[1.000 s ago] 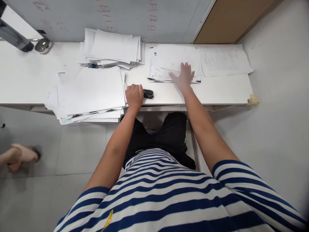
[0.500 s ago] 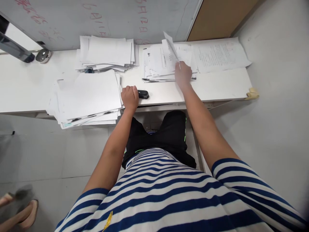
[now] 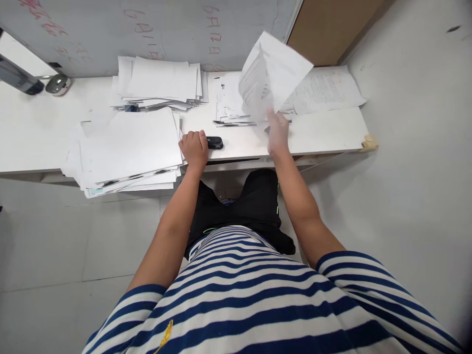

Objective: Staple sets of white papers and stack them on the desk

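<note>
My right hand point(image 3: 279, 132) is closed on the lower edge of a sheet of paper point(image 3: 289, 66), which stands raised and curved over a stack of printed papers point(image 3: 227, 103). Motion smears the fingers and part of the sheet. Near the desk's front edge, my left hand point(image 3: 194, 149) is wrapped around a black stapler point(image 3: 214, 143); only the stapler's right end shows, the rest lies under the palm. Just left of that hand lies a large paper pile point(image 3: 129, 145), its front corner jutting past the desk edge.
Another paper stack point(image 3: 158, 81) sits against the whiteboard point(image 3: 177, 34). A printed sheet point(image 3: 328, 88) lies at the right. At the far left are a dark cylinder point(image 3: 18, 76) and a small rounded object point(image 3: 58, 84). The white desk point(image 3: 324, 135) ends at a taped corner point(image 3: 369, 143).
The sheet in my right hand has been lifted and swung open to the right, and that hand has come slightly nearer. My left hand stays on the stapler. The passing feet at lower left are gone.
</note>
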`<state>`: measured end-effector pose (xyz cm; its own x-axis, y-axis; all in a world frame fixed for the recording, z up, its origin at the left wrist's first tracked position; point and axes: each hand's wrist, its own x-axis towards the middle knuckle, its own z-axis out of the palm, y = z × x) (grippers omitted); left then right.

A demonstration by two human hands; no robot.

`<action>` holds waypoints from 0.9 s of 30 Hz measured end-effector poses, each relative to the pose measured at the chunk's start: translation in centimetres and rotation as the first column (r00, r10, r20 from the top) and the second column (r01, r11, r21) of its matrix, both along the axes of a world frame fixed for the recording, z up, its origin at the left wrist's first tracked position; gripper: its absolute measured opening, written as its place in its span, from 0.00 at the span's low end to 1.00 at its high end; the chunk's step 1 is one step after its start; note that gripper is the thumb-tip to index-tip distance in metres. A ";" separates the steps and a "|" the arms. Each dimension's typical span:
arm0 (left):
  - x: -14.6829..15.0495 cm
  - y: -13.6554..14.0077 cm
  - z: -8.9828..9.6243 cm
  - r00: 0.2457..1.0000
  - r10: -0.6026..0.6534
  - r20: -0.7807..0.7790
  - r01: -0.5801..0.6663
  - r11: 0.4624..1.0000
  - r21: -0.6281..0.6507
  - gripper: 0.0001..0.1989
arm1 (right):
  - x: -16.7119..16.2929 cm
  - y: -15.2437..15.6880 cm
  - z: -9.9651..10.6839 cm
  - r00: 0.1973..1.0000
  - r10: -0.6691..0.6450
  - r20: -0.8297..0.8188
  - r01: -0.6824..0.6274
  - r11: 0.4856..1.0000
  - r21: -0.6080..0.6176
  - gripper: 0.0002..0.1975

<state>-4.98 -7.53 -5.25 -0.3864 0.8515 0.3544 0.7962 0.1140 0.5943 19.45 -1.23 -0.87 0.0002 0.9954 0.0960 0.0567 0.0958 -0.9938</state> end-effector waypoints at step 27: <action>3.7 -6.0 8.4 0.423 -0.397 0.815 0.697 0.717 -0.013 0.23 | 2.2 -11.7 1.0 0.992 -0.035 -0.123 0.012 0.984 -0.179 0.32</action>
